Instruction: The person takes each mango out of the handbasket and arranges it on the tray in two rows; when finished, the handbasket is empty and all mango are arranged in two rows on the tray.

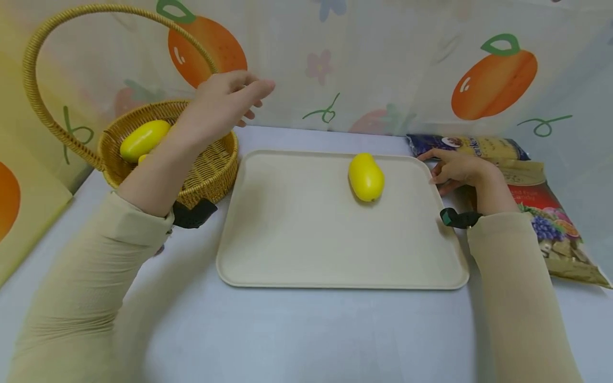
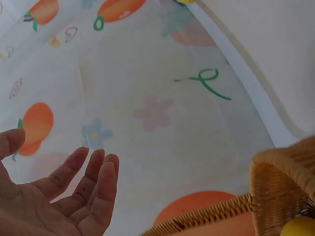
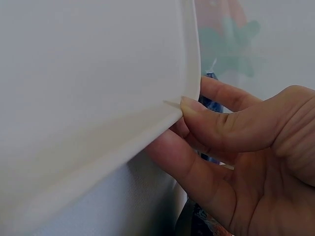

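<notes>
A counter (image 1: 306, 335) is carrying a tray (image 1: 306, 229) across mid-frame. A basket (image 1: 217, 178) is standing upper left, a bag (image 1: 551, 229) lying right. The left grip (image 1: 225, 101) is hanging near the basket, fingers loosely spread; the right grip (image 1: 457, 167) is pinching the tray's upper-right corner. A yellow fruit (image 1: 366, 177) is lying right of centre on the tray, a second fruit (image 1: 145, 141) in the basket.

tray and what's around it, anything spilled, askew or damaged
No, nothing stands out. The tray looks whole, with one yellow fruit lying on it and no spill showing. The right hand pinches the tray's far right corner. The basket stands upright. The candy bag is partly hidden, so I can't check all of it.
</notes>
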### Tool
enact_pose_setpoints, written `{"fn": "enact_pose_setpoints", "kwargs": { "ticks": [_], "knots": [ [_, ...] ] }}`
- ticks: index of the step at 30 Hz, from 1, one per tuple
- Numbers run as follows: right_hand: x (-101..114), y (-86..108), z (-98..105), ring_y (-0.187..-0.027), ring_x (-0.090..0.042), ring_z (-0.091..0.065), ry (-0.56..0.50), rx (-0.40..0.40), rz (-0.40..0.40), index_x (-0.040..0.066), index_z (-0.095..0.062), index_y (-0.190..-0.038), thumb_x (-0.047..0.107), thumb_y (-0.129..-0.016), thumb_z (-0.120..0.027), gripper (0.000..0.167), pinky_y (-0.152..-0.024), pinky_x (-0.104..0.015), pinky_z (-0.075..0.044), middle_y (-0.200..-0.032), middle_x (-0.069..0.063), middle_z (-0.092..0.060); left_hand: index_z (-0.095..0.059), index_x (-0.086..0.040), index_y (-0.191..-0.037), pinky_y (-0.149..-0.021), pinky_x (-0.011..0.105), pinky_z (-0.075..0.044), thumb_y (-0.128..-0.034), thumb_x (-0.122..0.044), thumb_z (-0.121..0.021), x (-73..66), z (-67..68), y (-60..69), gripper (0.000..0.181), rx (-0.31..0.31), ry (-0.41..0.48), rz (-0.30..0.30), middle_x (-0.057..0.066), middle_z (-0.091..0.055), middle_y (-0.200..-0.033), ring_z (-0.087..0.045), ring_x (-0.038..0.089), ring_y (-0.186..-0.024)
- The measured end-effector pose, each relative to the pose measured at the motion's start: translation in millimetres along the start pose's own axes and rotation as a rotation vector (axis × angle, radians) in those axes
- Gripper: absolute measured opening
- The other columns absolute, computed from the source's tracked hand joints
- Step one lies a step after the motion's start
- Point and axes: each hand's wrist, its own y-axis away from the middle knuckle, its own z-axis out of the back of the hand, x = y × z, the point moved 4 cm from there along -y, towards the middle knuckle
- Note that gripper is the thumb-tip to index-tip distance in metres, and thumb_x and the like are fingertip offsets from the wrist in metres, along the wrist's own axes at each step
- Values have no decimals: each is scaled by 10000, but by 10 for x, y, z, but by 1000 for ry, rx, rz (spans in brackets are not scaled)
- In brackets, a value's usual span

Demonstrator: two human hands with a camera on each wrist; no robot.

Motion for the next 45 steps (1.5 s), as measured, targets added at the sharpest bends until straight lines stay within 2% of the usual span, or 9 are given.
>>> {"fn": "enact_pose_setpoints", "kwargs": {
  "ticks": [4, 8, 12, 17, 25, 31, 37, 42, 45],
  "knots": [
    [11, 11, 8, -863, -218, -554, 2, -1, 4, 125, -240, -1529, 7, -953, -579, 679, -729, -301, -596, -1042, -123, -499, -575, -145, -1310, -834, 227, -499, -966, -609, -451, 268, 233, -101, 591, -18, 57, 82, -42, -578, -1098, -558, 147, -971],
    [6, 20, 17, -878, -219, -543, 0, -2, -1, 128, -237, -1532, 6, -952, -580, 685, -734, -300, -596, -1031, -112, -496, -593, -164, -1182, -706, 141, -515, -938, -610, -517, 548, 442, -212, 515, -28, 196, 185, -94, -554, -1011, -570, 99, -864],
    [-7, 17, 24, -898, -224, -531, -2, -3, -4, 132, -240, -1532, 7, -952, -582, 685, -742, -297, -595, -1036, -113, -491, -579, -176, -1099, -638, 143, -533, -917, -603, -568, 794, 590, -307, 464, -43, 311, 256, -83, -572, -997, -583, 82, -782],
    [-20, 17, 26, -925, -231, -508, -6, -4, -11, 130, -242, -1532, 1, -949, -586, 690, -751, -290, -594, -1039, -114, -478, -548, -182, -1164, -616, 152, -534, -922, -582, -570, 1021, 710, -400, 468, -64, 376, 302, -79, -556, -1011, -587, 77, -772],
    [-4, 11, 5, -864, -211, -544, -9, -10, 9, 145, -258, -1524, 1, -948, -584, 677, -727, -298, -597, -1014, -101, -492, -448, -249, -1386, -705, 124, -486, -939, -557, -547, 1307, 775, -527, 551, -66, 391, 352, -112, -463, -1059, -476, 73, -931],
    [4, 24, 0, -840, -204, -549, -9, -8, 17, 134, -250, -1525, -6, -945, -582, 683, -714, -297, -596, -1000, -97, -493, -424, -264, -1390, -676, 133, -483, -939, -513, -580, 1506, 782, -617, 539, -75, 467, 376, -107, -456, -1090, -465, 88, -934],
    [-6, 21, 0, -832, -201, -550, -14, -11, 17, 134, -252, -1525, -12, -941, -587, 688, -711, -295, -598, -991, -91, -494, -493, -248, -1348, -667, 132, -487, -894, -538, -640, 1679, 786, -670, 558, -85, 373, 414, -130, -487, -1050, -503, 65, -839],
    [-23, 12, 1, -829, -201, -552, -10, -12, 14, 136, -253, -1526, -7, -944, -582, 684, -709, -295, -597, -1001, -93, -496, -497, -300, -1200, -784, 185, -445, -901, -535, -624, 1783, 729, -680, 401, -13, 326, 405, -136, -436, -1049, -462, 65, -836],
    [-30, 8, -4, -818, -198, -557, -10, -10, 13, 139, -253, -1527, -5, -943, -584, 686, -706, -295, -595, -1002, -92, -499, -477, -321, -1173, -956, 230, -419, -906, -538, -610, 1833, 697, -685, 368, 24, 310, 402, -181, -422, -1080, -436, 63, -918]
  ]
}}
